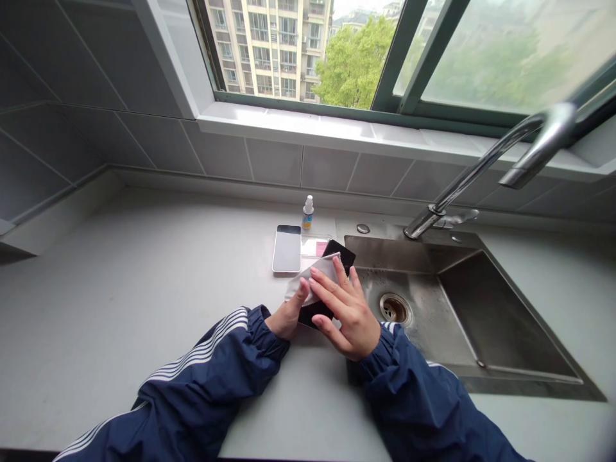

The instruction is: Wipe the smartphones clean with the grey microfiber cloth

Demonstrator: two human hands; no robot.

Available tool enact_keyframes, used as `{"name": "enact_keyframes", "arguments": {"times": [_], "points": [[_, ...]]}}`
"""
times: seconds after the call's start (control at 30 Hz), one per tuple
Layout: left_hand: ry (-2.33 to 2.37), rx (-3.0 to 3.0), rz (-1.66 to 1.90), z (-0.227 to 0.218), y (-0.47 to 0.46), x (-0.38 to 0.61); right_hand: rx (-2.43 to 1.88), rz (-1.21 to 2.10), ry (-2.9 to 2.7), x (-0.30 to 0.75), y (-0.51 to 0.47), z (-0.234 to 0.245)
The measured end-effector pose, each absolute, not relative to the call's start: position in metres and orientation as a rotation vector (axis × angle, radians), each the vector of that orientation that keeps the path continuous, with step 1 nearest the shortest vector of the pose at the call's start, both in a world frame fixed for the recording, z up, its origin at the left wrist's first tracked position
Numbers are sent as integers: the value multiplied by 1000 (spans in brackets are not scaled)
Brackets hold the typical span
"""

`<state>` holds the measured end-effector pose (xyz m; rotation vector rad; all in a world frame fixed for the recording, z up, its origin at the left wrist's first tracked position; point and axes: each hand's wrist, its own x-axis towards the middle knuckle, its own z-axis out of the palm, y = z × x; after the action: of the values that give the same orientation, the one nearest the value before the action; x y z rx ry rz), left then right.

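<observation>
A black phone (345, 255), tilted over the counter by the sink's left edge, is held in my left hand (285, 316). The left thumb lies along its near left side; the other fingers are hidden beneath. Across the phone's face stretches a pale grey cloth (299, 282) with zigzag edges. My right hand (350, 314) rests on this cloth with its fingers extended and spread. Just beyond my hands, a second phone (287, 250) with a white rim lies flat. Beside it is a clear case (310, 246) with a pink patch, partly covered by the black phone.
A small white spray bottle (308, 215) stands upright behind the case. To the right is a steel sink (505, 308) with a drain (395, 309) and a tall chrome faucet (471, 173). The pale counter (144, 269) runs left, below a tiled wall and window.
</observation>
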<state>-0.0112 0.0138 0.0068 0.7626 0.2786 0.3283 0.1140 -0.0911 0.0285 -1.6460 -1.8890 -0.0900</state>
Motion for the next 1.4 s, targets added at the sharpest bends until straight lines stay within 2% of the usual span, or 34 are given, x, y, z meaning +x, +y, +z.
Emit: {"name": "enact_keyframes", "arguments": {"times": [0.27,0.4,0.57,0.87,1.4], "points": [[226,588,308,17,17,-11,-1651,-140,-1916,107,-91,29],[196,600,364,12,21,-11,-1773,-243,-1813,112,-91,29],[163,665,239,7,25,-13,-1862,-347,-1650,125,-89,26],[147,627,279,20,26,-14,-1866,-413,-1512,122,-89,26],[289,410,527,29,26,-9,-1657,-272,-1761,110,-91,35]]}}
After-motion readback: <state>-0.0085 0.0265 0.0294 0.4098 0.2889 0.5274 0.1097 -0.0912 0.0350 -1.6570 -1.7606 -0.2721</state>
